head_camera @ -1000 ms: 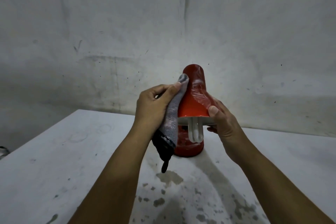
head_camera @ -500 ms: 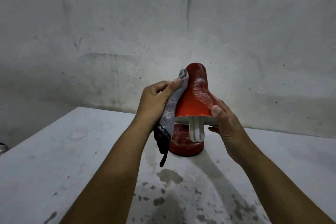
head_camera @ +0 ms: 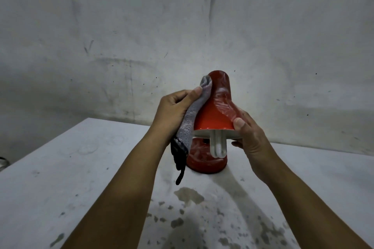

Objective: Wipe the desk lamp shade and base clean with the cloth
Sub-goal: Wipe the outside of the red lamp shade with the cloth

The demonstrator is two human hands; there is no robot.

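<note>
1. The red lamp shade (head_camera: 214,111) is standing raised over the lamp base (head_camera: 204,159) on the white counter (head_camera: 70,168), near its far edge. The left hand (head_camera: 174,109) is gripping the grey cloth (head_camera: 192,115), thumb pinching it near the top, and pressing it along the shade's left flank. If the push is running harder than the opposing hold, the shade is likely tipping rightward on its joint.

2. The right hand (head_camera: 249,135) is bracing the shade's right rim, thumb curled on the outside and fingers (head_camera: 236,144) hooking beneath. Those fingers are sitting close to the white bulb (head_camera: 217,145) hanging below the rim; a slip is risking a knock against the glass.

3. The cloth's dark lower end (head_camera: 180,159) is dangling beside the base. It could be snagging the base or dragging through the damp-looking patches (head_camera: 188,195) on the counter, smearing dirt back onto cleaned surfaces.

4. Glossy, wrinkled film seems to be covering the shade, though the view is too soft to be sure; if so, rubbing may be bunching it.

5. The base appears not yet wiped, and nothing is holding it down, so sideways force could be sliding the lamp.
</note>
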